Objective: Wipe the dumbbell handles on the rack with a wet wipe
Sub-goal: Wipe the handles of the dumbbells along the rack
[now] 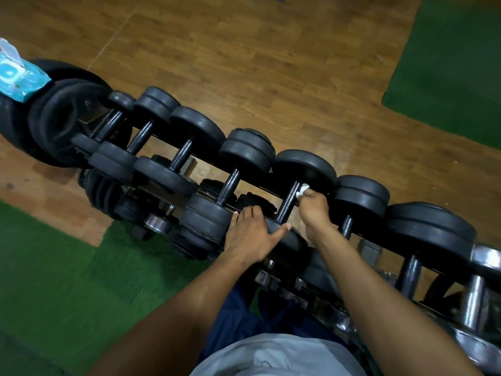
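Right hand (314, 206) pinches wet wipe (303, 189) against dumbbell handle (288, 203); left hand (250, 234), fingers flat, steadies its near plate (287, 240). Next, presumably: stroke along the handle.

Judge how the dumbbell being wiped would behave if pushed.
Probably heavy: the dumbbell has thick black plates. It might roll on its round ends, though the left hand rests on one plate, steadying it while the right hand wipes.

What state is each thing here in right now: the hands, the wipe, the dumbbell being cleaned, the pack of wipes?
Right hand: grips the wet wipe against the handle.
Wet wipe: crumpled, pressed on the handle.
Dumbbell handle: resting on the rack, being wiped.
Left hand: fingers straight, resting on the near weight.
Wipes pack: open, a wipe sticking out.
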Demonstrator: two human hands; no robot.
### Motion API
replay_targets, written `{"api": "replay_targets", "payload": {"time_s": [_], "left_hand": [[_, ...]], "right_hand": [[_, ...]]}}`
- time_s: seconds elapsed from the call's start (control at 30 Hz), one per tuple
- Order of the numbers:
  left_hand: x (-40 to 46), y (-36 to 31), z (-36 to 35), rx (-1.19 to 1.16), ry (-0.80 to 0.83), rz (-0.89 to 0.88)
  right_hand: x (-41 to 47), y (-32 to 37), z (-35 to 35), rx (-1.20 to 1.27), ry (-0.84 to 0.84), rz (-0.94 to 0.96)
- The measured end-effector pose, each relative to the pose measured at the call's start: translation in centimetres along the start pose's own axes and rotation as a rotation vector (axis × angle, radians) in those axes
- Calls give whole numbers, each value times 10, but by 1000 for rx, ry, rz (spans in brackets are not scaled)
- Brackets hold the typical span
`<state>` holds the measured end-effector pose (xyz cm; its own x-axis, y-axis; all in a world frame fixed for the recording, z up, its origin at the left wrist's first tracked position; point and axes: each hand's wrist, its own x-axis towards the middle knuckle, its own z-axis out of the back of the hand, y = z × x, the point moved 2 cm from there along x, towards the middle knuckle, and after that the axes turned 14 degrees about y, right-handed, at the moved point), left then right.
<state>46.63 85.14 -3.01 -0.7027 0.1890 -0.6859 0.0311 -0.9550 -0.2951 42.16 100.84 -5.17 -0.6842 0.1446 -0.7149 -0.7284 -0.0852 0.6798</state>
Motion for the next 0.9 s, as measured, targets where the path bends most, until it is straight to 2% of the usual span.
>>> {"api": "replay_targets", "payload": {"time_s": [0.13, 0.4, 0.5, 0.67, 0.73, 0.9], "left_hand": [[0, 1, 0, 9, 8, 9], [1, 1, 0, 12, 9, 9], [0, 1, 1, 17, 14, 6], [-1, 0, 2, 17, 25, 3], [-1, 1, 2, 22, 24, 2], [0, 1, 1, 34, 14, 13]], "right_hand": [[16, 8, 4, 102, 42, -94], [-6, -15, 9, -47, 307, -260], [-2, -17, 10, -27, 299, -251], [5, -19, 4, 247, 190, -220], [6, -25, 3, 167, 195, -210], [3, -39, 11, -230, 399, -211]]}}
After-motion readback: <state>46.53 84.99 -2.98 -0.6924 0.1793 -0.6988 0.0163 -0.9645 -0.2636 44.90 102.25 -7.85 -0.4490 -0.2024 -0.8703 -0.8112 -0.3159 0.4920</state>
